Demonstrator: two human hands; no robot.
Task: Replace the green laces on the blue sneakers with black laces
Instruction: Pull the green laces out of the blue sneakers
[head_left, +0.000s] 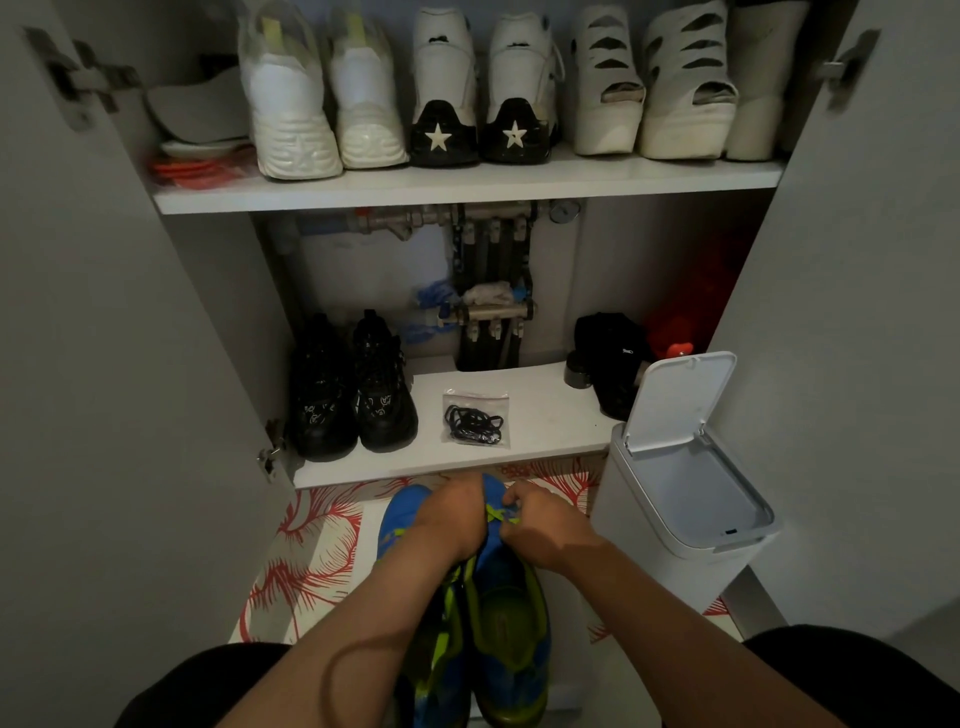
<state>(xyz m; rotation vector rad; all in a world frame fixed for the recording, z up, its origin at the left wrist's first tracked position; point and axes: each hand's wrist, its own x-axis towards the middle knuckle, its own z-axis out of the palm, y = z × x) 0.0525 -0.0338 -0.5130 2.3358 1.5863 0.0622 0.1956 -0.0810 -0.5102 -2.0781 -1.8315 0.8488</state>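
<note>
Green lace (497, 515), likely soft and limp, is pinched by right grip (540, 527) at the eyelets, lower centre; left grip (452, 519) clasps the light-looking sneaker (511, 587).

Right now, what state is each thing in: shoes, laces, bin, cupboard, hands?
Blue fabric sneakers, green laces threaded.
Clear bag of black laces, lying on lower shelf.
White plastic bin, lid up.
Grey cupboard doors, open.
Left hand, grips one sneaker.
Right hand, pinches green lace.

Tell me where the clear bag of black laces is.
Head view: the clear bag of black laces lies on the lower white shelf, right of the black sneakers.
</note>
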